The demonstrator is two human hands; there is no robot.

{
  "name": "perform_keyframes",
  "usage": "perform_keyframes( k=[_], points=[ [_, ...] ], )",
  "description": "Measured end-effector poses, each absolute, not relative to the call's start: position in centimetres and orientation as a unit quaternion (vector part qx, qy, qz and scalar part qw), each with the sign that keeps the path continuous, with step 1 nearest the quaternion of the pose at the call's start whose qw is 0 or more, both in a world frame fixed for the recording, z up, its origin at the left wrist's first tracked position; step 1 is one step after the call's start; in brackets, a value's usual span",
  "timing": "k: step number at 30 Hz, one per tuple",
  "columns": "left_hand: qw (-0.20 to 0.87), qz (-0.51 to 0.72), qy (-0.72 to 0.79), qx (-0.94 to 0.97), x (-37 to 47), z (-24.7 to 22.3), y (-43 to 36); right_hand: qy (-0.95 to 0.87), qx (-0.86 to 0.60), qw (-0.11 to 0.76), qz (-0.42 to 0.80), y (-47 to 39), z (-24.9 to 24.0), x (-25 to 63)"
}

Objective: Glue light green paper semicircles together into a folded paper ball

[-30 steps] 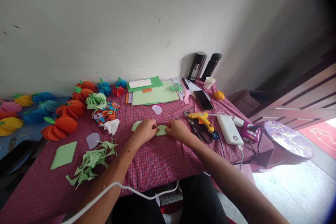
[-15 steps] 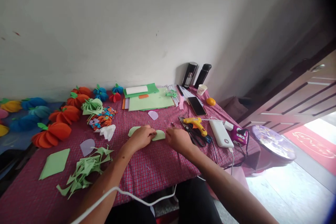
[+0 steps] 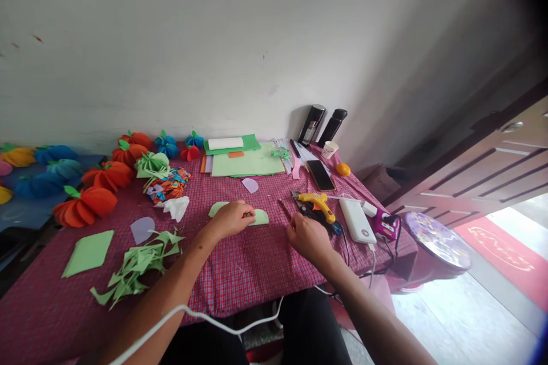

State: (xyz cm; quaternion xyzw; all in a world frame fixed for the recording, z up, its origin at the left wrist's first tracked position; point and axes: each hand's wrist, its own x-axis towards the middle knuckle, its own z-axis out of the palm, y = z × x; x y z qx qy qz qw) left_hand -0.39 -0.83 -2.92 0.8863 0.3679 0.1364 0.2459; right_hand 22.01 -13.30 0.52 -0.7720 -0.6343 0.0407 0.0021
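Note:
My left hand point(image 3: 235, 219) is closed, fingers pressed together, at a folded light green paper cutout point(image 3: 260, 217) with rounded ends. The paper shows on both sides of this hand, and its middle is covered. To the right, apart from the paper, my right hand point(image 3: 305, 234) is low over the cloth with its fingers curled. Whatever is in those fingers, if anything, is hidden. A pencil point(image 3: 284, 207) lies just beyond its fingertips. Behind it are a yellow glue gun point(image 3: 317, 203) and black-handled scissors point(image 3: 305, 210), partly covered by the hand.
Light green paper scraps point(image 3: 139, 268) and a green paper stack point(image 3: 88, 253) lie left. Orange paper pumpkins point(image 3: 88, 206) line the far left. Coloured sheets point(image 3: 246, 163) lie at the back. A phone point(image 3: 321, 175), a power bank point(image 3: 358, 220) and cables occupy the right.
My right hand has left the green paper's right end and moved right and slightly toward me, beside the scissors. My left hand has stayed at the paper. The view has shifted slightly.

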Motion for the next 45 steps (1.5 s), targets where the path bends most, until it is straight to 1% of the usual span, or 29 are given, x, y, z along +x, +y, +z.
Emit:
perform_keyframes(
  k=[2, 6, 10, 15, 22, 37, 39, 42, 45],
  points=[
    [0.244, 0.136, 0.367, 0.887, -0.4, -2.9, -0.9, -0.632, -0.775, 0.005, 0.014, -12.6, 0.6, 22.4],
    [0.238, 0.14, 0.373, 0.886, -0.4, -2.9, -1.0, -0.635, -0.77, -0.052, 0.016, -11.2, 0.5, 22.8],
    [0.226, 0.139, 0.372, 0.89, -0.3, -2.9, -1.2, -0.644, -0.765, -0.019, 0.01, -10.8, -0.3, 21.1],
    [0.231, 0.14, 0.366, 0.891, -0.4, -2.8, -1.2, -0.714, -0.698, 0.021, 0.046, -11.6, -1.5, 17.2],
    [0.247, 0.132, 0.362, 0.889, -0.3, -2.4, -1.3, -0.744, -0.666, -0.017, 0.05, -12.0, -1.1, 16.1],
    [0.238, 0.122, 0.366, 0.891, -0.1, -2.3, -1.3, -0.683, -0.728, -0.014, 0.051, -12.5, -1.2, 18.1],
    [0.244, 0.128, 0.364, 0.89, -0.2, -2.3, -1.2, -0.671, -0.74, 0.002, 0.05, -12.8, -1.6, 18.8],
    [0.26, 0.145, 0.354, 0.887, -0.4, -2.5, -0.9, -0.656, -0.75, 0.058, 0.053, -13.4, -2.2, 19.5],
    [0.254, 0.215, 0.342, 0.879, -0.6, -2.4, -0.6, -0.663, -0.74, 0.096, 0.053, -13.6, -2.4, 19.0]
  ],
)
